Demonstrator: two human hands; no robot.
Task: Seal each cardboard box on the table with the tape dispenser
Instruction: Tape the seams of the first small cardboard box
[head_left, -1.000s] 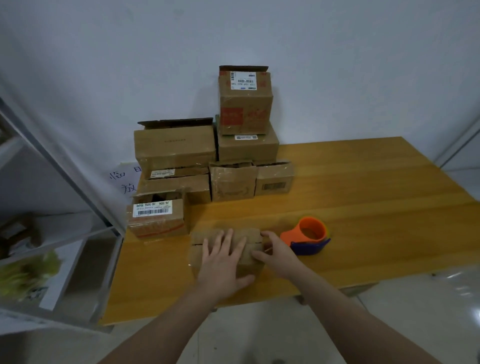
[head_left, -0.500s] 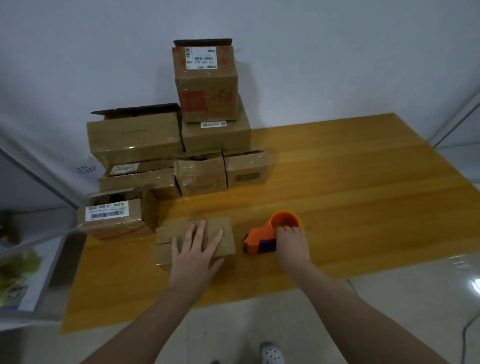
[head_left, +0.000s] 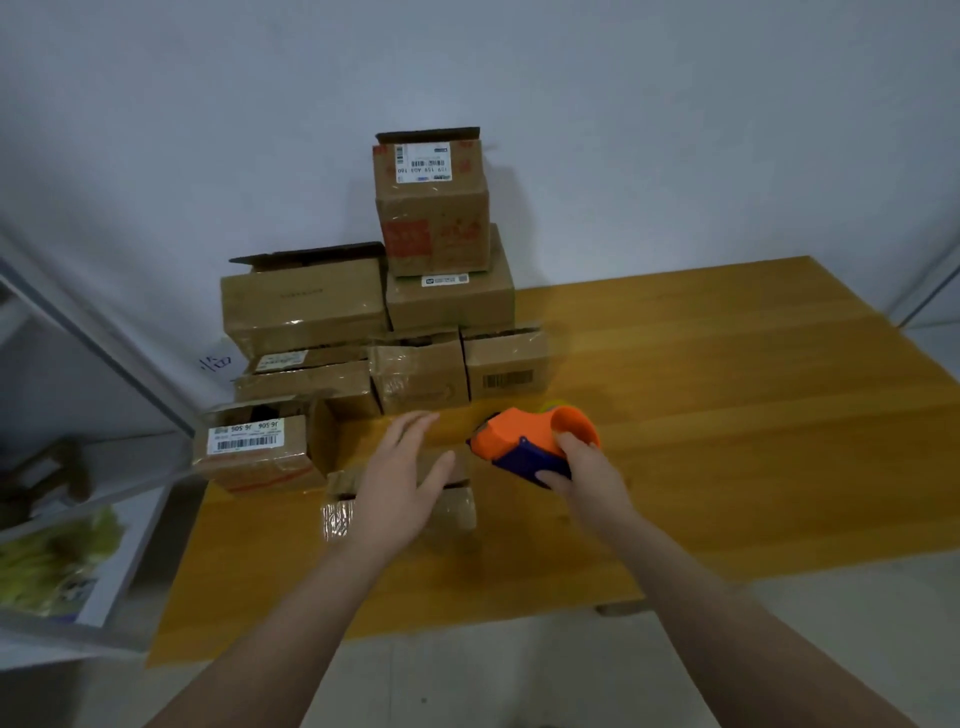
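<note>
A small flat cardboard box lies on the wooden table near its front edge, with a strip of clear tape shining on its left end. My left hand lies flat on top of it, fingers spread, covering most of the lid. My right hand grips the orange and blue tape dispenser, lifted off the table just right of the box with its nose pointing left toward it.
A stack of several cardboard boxes stands at the back left of the table against the white wall. A box with a barcode label sits at the left edge. A metal shelf frame stands left of the table.
My right hand has closed on the tape dispenser and lifted it off the table, tilting its nose toward the small box. My left hand has stayed on the box.
</note>
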